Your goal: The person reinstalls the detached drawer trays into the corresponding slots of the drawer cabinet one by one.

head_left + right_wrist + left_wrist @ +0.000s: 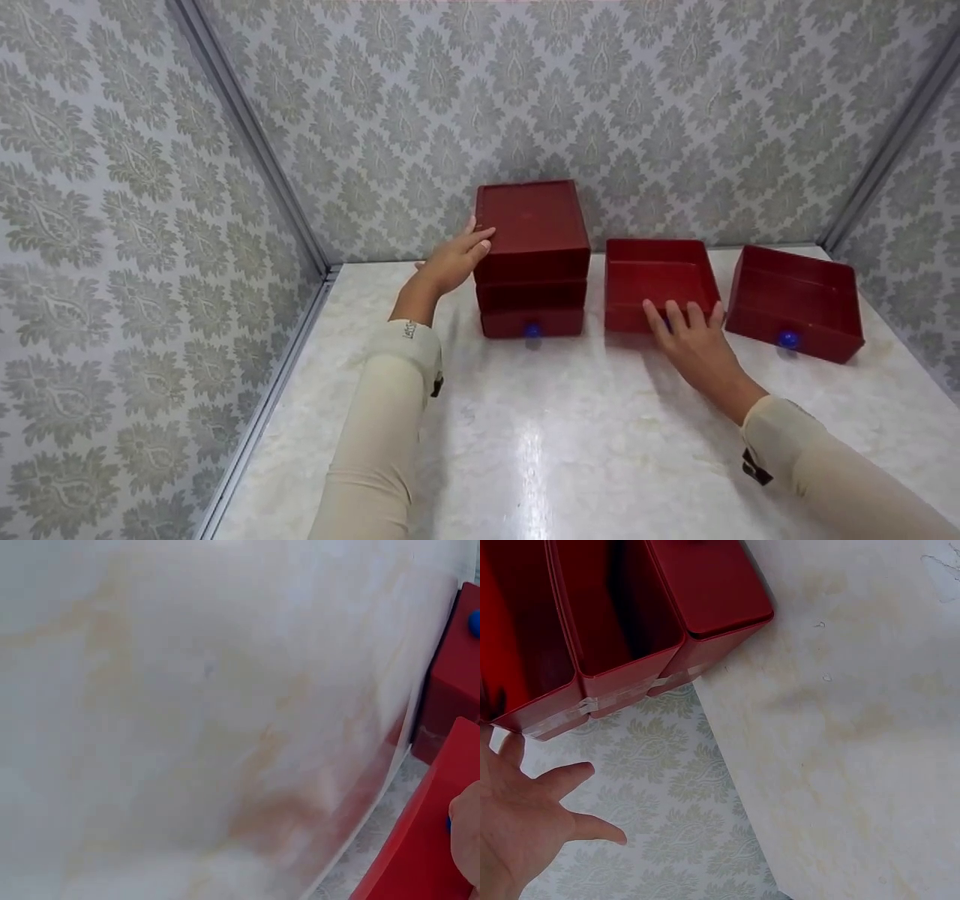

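A stacked red drawer cabinet [529, 217] stands against the back wall, two upper slots hollow and the lowest filled by a drawer [495, 324] with a blue knob. My left hand [450, 262] rests at the cabinet's upper left edge, fingers spread; the left wrist view shows the hand [525, 817] beside the hollow slots. To the right, a loose red drawer [660, 274] lies upright on the table. My right hand [697, 345] grips its front wall, fingertips over the rim, partly hiding the blue knob. In the right wrist view a finger [466, 832] covers most of that knob.
A second loose red drawer [795, 296] sits turned at an angle on the right, its blue knob [788, 340] facing front. Patterned walls [420, 97] enclose the pale table [510, 450] at the back and sides.
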The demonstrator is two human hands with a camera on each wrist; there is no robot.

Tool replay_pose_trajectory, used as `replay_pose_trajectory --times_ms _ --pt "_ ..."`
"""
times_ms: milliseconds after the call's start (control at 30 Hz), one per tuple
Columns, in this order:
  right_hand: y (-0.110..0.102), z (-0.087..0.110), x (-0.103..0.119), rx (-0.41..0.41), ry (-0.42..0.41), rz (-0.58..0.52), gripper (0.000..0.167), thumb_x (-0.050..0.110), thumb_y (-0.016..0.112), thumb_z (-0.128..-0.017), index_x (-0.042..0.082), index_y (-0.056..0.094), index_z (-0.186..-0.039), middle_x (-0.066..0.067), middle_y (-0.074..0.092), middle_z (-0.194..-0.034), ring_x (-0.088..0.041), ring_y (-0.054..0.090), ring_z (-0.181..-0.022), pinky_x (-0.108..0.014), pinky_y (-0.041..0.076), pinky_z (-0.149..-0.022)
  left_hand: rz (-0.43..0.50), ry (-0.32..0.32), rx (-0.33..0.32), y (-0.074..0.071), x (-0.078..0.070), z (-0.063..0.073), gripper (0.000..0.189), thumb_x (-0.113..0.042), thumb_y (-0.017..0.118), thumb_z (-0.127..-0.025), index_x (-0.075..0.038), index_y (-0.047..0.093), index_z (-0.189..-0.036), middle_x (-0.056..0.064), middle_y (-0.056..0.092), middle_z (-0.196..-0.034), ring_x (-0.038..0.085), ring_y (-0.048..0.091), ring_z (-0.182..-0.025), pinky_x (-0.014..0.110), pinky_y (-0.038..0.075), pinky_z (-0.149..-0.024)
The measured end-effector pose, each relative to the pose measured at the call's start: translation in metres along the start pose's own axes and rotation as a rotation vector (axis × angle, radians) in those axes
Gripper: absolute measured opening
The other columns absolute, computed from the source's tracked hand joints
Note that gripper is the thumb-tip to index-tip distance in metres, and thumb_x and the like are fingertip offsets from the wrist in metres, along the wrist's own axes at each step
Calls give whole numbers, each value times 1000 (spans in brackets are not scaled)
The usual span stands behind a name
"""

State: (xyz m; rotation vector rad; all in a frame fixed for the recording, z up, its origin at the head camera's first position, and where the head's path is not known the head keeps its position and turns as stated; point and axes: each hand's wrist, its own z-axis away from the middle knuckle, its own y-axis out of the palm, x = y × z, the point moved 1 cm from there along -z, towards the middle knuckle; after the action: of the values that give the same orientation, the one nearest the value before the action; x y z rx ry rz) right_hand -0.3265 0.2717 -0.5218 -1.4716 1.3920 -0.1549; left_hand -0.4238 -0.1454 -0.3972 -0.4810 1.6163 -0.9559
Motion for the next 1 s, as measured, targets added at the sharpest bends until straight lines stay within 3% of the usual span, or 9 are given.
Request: replay_pose_trajectory --times_ms 167,333,500,633,867,1000 --pt "-18 9 5 -49 -16 -3 107 -1 92 -65 10 39 -158 -26 55 -129 -48 57 -108 -75 48 -92 18 6 -1 0 2 -1 53 -56 32 -109 -41 33 -160 -8 4 -173 32 12 -160 88 -8 -104" --pt "-38 20 14 -53 28 -56 104 1 91 -69 10 39 -158 -26 56 -129 -48 57 -108 -76 47 -91 16 3 -12 2 3 1 52 -55 33 -109 -40 35 -159 -9 5 -173 31 13 -159 86 -5 -108" --pt "-64 30 27 -99 77 -115 99 2 91 -70 10 43 -156 -26 59 -127 -47 59 -106 -76 48 -89 22 23 -15 4 2 1 52 -53 33 -109 -37 36 -159 -7 7 -173 28 15 -159 69 8 -123" --pt "-91 35 41 -126 87 -140 96 6 92 -70 9 45 -155 -26 61 -125 -46 60 -104 -75 49 -87 39 41 -12 5 2 1 52 -51 34 -110 -34 37 -160 -3 7 -174 26 15 -159 57 14 -127" --pt "-138 45 53 -229 138 -186 99 -2 94 -60 6 51 -150 -28 62 -118 -46 60 -97 -76 50 -82 35 34 -13 4 1 0 53 -53 33 -110 -36 36 -160 -4 6 -174 26 14 -160 62 11 -126" --pt "-158 51 57 -208 138 -216 93 -5 90 -67 7 52 -150 -27 63 -118 -45 60 -96 -76 47 -82 30 35 -12 3 1 -1 53 -53 32 -110 -37 35 -160 -5 6 -174 26 14 -159 63 12 -125"
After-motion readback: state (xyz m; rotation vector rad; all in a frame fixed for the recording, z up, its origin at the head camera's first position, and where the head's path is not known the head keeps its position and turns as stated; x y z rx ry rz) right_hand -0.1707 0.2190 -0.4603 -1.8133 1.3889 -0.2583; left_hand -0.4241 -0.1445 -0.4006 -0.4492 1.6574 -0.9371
